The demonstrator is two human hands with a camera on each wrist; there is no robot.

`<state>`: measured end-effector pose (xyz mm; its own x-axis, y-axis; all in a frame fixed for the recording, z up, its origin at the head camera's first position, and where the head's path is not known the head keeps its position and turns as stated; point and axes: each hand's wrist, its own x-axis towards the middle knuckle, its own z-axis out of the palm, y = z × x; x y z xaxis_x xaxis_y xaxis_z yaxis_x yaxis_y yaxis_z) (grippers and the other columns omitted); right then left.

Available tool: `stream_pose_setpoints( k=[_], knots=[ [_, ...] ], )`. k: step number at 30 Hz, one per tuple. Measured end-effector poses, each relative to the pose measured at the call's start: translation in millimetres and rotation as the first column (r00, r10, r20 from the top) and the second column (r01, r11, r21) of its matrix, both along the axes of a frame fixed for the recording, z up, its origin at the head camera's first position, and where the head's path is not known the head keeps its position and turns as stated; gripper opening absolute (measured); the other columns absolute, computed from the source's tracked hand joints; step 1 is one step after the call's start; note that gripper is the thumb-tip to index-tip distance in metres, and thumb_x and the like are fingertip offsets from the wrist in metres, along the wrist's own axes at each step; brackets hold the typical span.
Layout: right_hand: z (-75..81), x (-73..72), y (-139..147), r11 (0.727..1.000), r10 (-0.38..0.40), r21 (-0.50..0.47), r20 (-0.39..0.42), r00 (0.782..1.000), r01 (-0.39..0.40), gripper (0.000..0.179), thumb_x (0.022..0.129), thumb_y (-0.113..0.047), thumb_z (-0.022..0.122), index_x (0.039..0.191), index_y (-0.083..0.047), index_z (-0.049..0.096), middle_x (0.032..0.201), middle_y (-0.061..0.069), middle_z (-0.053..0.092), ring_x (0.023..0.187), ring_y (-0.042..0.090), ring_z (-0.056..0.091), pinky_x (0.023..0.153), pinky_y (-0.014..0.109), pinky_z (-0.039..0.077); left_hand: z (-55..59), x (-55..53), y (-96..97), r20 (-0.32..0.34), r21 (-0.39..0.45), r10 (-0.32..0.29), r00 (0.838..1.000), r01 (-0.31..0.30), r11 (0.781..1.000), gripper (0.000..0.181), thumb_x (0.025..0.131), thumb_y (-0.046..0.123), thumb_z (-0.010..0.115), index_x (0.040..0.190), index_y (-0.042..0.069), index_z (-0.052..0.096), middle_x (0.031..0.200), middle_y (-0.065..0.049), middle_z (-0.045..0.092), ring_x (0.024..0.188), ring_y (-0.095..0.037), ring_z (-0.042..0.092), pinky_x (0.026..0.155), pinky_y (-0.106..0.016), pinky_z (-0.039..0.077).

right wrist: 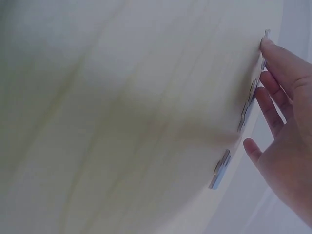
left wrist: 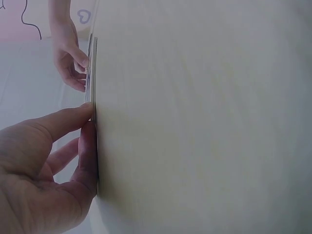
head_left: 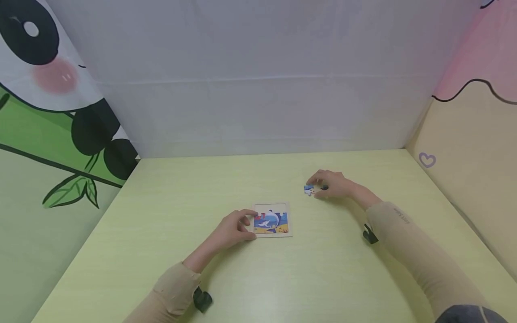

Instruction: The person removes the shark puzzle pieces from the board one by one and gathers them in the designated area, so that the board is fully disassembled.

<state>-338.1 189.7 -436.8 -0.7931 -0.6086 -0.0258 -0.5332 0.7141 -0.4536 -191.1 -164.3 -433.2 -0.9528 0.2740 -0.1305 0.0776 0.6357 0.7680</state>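
Observation:
A small square jigsaw puzzle (head_left: 271, 220) with a dolphin picture lies on the table, its pale frame (head_left: 290, 224) bare along the top inside strip. My left hand (head_left: 233, 228) holds the frame's left side, thumb at the lower corner and index finger at the upper left. Farther right, my right hand (head_left: 334, 184) reaches over several loose puzzle pieces (head_left: 308, 189), its thumb and fingers spread apart around them. In the right wrist view the thumb touches one piece (right wrist: 266, 35), other fingers are beside a second piece (right wrist: 248, 105), and a third piece (right wrist: 220, 169) lies apart.
The pale wood-grain table (head_left: 323, 269) meets a light cloth backdrop (head_left: 258, 89) at its far edge. Printed panels stand at both sides, with a cartoon panda (head_left: 48, 58) on the left and a heart outline (head_left: 427, 159) on the right.

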Motion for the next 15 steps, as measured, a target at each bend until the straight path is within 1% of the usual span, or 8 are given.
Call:
stream_pose_setpoints(
  k=[9,15],
  knots=[
    [-0.2,1.4,-0.8,1.000,0.019,0.007,-0.020,1.000,-0.019,0.042,0.088,-0.024,0.073,0.128,-0.015,0.063,0.128,0.007,0.061,0.113,0.026,0.057,0.097,0.062,0.035,1.7,0.8,0.2,0.003,-0.002,0.006,1.000,-0.006,1.000,0.058,0.078,0.008,0.081,0.132,0.012,0.060,0.100,-0.008,0.058,0.079,-0.013,0.061,0.067,-0.025,0.048],
    [0.8,2.4,-1.1,1.000,0.019,0.003,-0.017,1.000,-0.019,0.042,0.089,-0.024,0.073,0.128,-0.016,0.063,0.129,0.007,0.060,0.113,0.026,0.055,0.097,0.063,0.034,1.8,1.4,-0.1,0.012,-0.002,0.010,1.000,-0.010,1.000,0.058,0.078,0.009,0.081,0.132,0.012,0.060,0.101,-0.008,0.058,0.079,-0.014,0.059,0.067,-0.025,0.047]
  ],
)
